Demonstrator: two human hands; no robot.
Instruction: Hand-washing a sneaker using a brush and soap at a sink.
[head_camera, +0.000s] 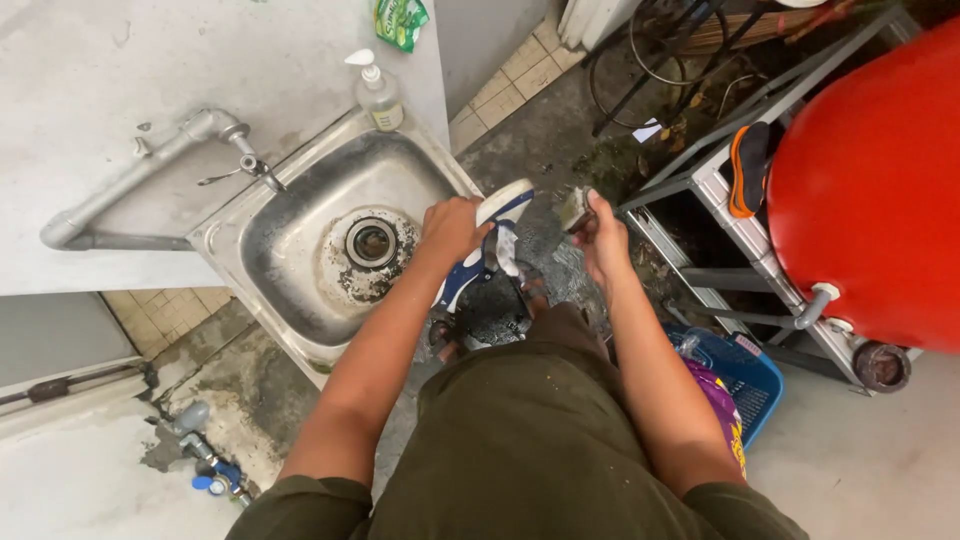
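left grip (452, 226) clamps blue-white rubber sandal (492, 232); right grip (603, 238) pinches rough scrub pad (574, 208) beside steel sink (290, 245).

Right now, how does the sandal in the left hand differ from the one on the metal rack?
The held sandal is white and blue; the rack sandal is black with an orange rim. The held one is gripped by the left hand beside the sink, tilted; the rack one rests on the rack, untouched. The right hand holds a scrubber near the held one only. Both show their soles.
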